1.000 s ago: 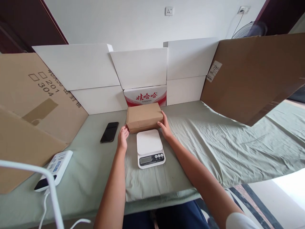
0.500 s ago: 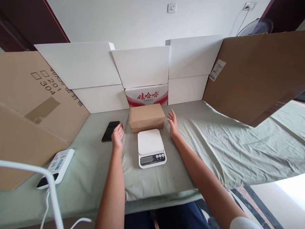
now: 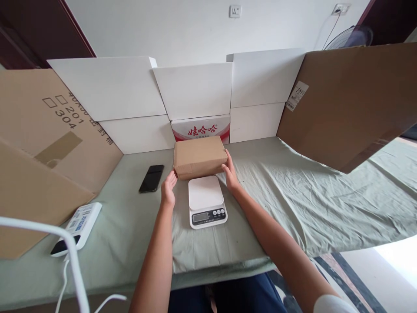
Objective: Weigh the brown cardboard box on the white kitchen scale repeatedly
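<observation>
A brown cardboard parcel (image 3: 199,157) is held a little above the table, just behind a white digital kitchen scale (image 3: 206,201). My left hand (image 3: 169,188) presses its lower left corner. My right hand (image 3: 230,172) grips its right end. Nothing rests on the scale's white platform.
A black phone (image 3: 151,178) lies left of the parcel. A white power strip (image 3: 79,222) with a cable sits at the front left. White and brown cardboard sheets (image 3: 345,100) wall in the green-clothed table (image 3: 293,195). A red-lettered white box (image 3: 201,129) stands behind the parcel.
My hands let go of the parcel and spread apart half a second ago. Now both have closed in on its ends again and it sits slightly higher.
</observation>
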Demonstrator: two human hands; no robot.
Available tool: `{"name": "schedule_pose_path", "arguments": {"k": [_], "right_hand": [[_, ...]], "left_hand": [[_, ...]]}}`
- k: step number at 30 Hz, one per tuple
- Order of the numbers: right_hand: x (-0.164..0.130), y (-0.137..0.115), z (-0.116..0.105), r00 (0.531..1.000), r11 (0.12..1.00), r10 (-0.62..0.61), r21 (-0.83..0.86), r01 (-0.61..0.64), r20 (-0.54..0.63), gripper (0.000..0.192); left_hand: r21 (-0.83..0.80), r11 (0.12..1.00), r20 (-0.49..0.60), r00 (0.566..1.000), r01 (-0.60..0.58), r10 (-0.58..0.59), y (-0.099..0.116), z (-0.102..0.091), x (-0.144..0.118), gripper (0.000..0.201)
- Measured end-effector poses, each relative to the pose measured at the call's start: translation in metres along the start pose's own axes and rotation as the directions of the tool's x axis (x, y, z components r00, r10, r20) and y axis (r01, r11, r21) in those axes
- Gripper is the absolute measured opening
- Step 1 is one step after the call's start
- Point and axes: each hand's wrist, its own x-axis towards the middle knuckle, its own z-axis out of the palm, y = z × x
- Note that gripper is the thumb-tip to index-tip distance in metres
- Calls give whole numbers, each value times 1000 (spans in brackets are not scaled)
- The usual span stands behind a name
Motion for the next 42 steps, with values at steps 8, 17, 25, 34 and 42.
{"name": "schedule_pose_path", "arguments": {"k": [8,17,25,34,42], "right_hand": [[-48,-35,-14,994,993,-73,-88,81,81,76],[-103,-47,-35,995,989,-57,-132,68,84,69],[-98,-44,-33,998,994,5,-111,1,56,69],[-97,-45,-32,998,995,34,-93,-30,48,69],[-97,-45,-31,998,994,27,-105,-22,50,68]], "left_hand": [[5,993,-74,991,-115,115,13,-24,-69,61],[44,998,-65,996,-55,58,5,-43,-115,65],[85,995,-53,997,-53,58,4,-43,-116,67],[86,995,-61,996,-60,65,-1,-45,-115,58],[84,995,-47,997,-53,57,4,-42,-115,58]]}}
